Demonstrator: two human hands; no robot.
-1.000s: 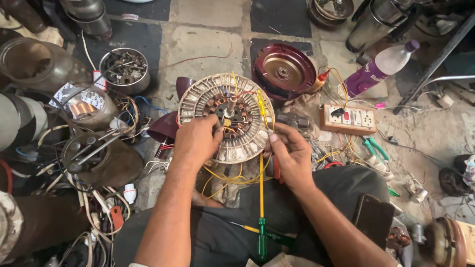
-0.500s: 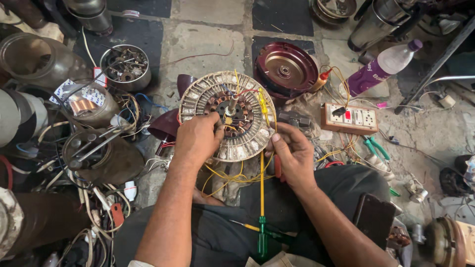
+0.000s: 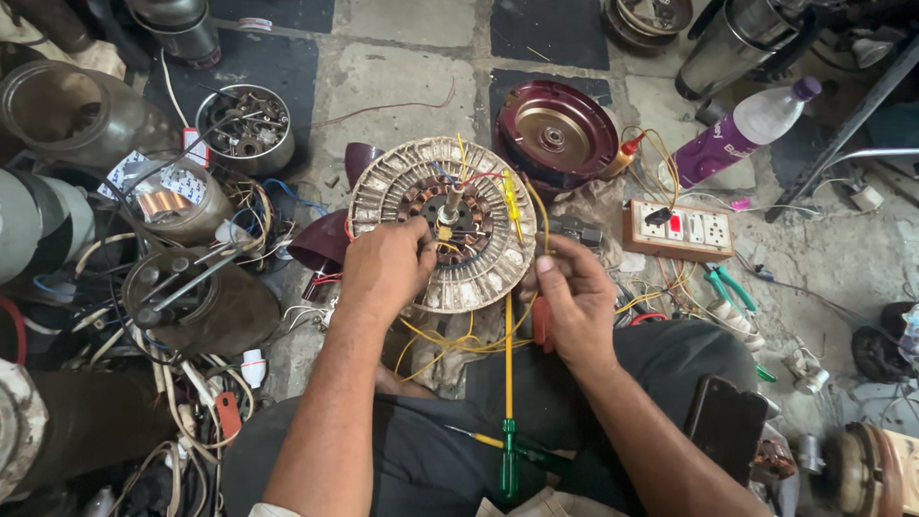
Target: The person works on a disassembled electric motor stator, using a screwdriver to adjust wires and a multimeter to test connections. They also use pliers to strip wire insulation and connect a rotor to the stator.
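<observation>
A round ceiling-fan stator [image 3: 459, 182] with copper windings and coloured wires rests tilted in front of my knees. My left hand [image 3: 388, 268] grips its lower left rim, fingers reaching into the windings. My right hand [image 3: 574, 292] sits at the lower right edge, pinching thin yellow wires [image 3: 536, 215] that run up to the stator; a red-handled tool [image 3: 542, 325] sticks out under the palm. A long yellow screwdriver with a green handle [image 3: 508, 421] lies across my lap.
A maroon fan cover [image 3: 558, 129] and a purple-labelled bottle [image 3: 742, 134] lie beyond the stator. A switchboard [image 3: 680, 230] and green pliers [image 3: 732, 287] are to the right. Metal pots, a tin of parts [image 3: 244, 129] and tangled wires crowd the left. A phone [image 3: 723, 426] rests on my right thigh.
My right hand has shifted slightly up and right along the stator's edge with the yellow wires. The left hand stays on the rim.
</observation>
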